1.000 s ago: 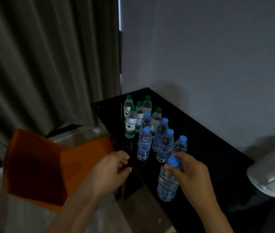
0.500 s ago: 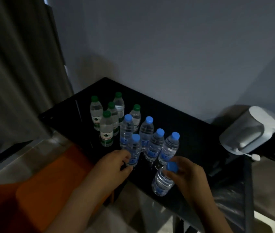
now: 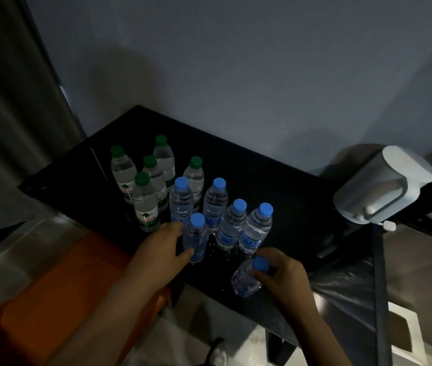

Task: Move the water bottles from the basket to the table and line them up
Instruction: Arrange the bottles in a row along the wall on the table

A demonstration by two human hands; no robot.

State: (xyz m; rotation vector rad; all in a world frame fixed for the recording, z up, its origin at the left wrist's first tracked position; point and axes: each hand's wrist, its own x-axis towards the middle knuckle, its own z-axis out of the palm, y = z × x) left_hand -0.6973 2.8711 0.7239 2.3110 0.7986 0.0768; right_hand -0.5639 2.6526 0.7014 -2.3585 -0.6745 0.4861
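A blue-capped bottle (image 3: pixel 246 280) is gripped near its cap by the right hand (image 3: pixel 280 278), standing on the desk (image 3: pixel 275 196) at its near edge; another bottle (image 3: pixel 195 240) is touched by the left hand (image 3: pixel 162 247) — fingers loosely curled round it; the orange basket (image 3: pixel 51 299) lies lower left.

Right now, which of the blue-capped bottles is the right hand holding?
The blue-capped bottle nearest the table's front edge, standing apart from the cluster. The right hand has its grip around its neck and cap; the left hand touches another.

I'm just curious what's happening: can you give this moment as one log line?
left hand: on upright blue-cap bottle | right hand: gripping tilted blue-cap bottle by its neck | table: green-cap bottles standing behind
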